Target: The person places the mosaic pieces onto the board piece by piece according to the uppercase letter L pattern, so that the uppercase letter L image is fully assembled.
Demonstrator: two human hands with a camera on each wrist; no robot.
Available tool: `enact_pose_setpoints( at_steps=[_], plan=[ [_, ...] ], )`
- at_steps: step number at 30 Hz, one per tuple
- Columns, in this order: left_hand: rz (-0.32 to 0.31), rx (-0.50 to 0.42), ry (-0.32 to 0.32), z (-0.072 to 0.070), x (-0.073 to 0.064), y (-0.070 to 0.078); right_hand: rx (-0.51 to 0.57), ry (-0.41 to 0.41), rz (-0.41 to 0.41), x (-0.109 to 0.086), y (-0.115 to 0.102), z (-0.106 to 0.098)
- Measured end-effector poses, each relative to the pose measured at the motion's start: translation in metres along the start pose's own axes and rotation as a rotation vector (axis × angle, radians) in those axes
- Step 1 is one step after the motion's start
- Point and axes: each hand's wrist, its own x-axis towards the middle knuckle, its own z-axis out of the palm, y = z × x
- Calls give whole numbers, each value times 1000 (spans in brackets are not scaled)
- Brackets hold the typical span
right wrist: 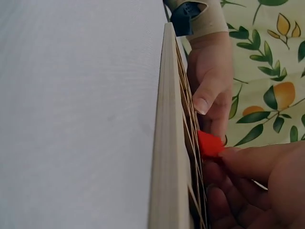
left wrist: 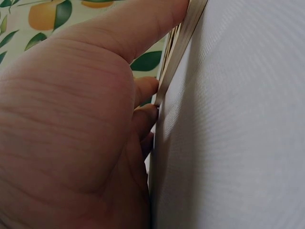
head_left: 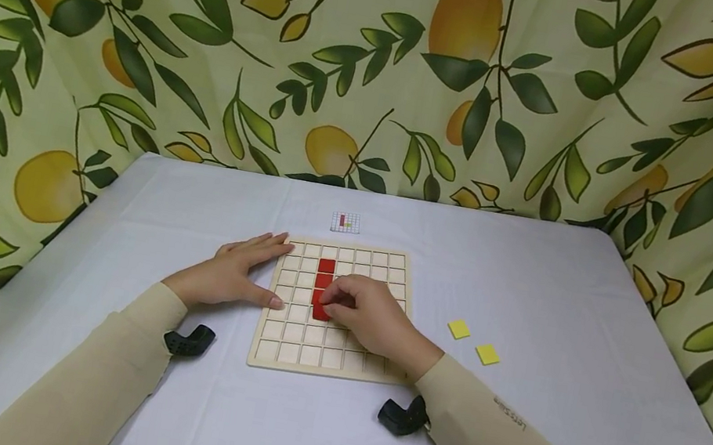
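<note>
A wooden grid board [head_left: 289,354] lies on the white table. Down one of its columns runs a line of red square tiles [head_left: 326,266]. At the lower end of that line, my right hand [head_left: 375,320] pinches a red tile [head_left: 320,313] between thumb and fingers. The right wrist view has this tile [right wrist: 209,143] tilted over the grid, one corner at the board. My left hand [head_left: 231,272] is spread over the board's left edge, its thumb and fingertips resting there. Seen from the left wrist, the thumb [left wrist: 157,21] lies along the wooden edge.
Two yellow square tiles [head_left: 459,329] lie on the cloth to the right of the board. Behind the board is a small printed grid card [head_left: 346,222] with a red and yellow pattern. A leaf-and-fruit curtain [head_left: 385,60] hangs along the table's far edge.
</note>
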Motion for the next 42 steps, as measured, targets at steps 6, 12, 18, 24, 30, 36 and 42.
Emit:
enact_pose_setpoints(
  at_steps=[6, 12, 18, 24, 30, 36, 42],
  plan=[
    [-4, 7, 9, 0, -1, -1, -70, -42, -19, 2, 0, 1],
    [-16, 10, 3, -1, 0, -3, -45, -38, -28, 0, -5, 0],
    [-12, 6, -6, 0, 1, -1, 109, -48, -10, -3, -6, -6],
    [2, 14, -6, 1, 3, -1, 383, -128, -28, -9, -10, -26],
    [-6, 14, 3, 2, 2, 0, 447, -124, -55, -20, -7, -54],
    [-7, 12, 7, 3, 1, 1, 522, -99, -93, -38, 11, -80],
    [-9, 6, 14, 3, 1, 0, 499, -61, -83, -59, 34, -108]
  ],
)
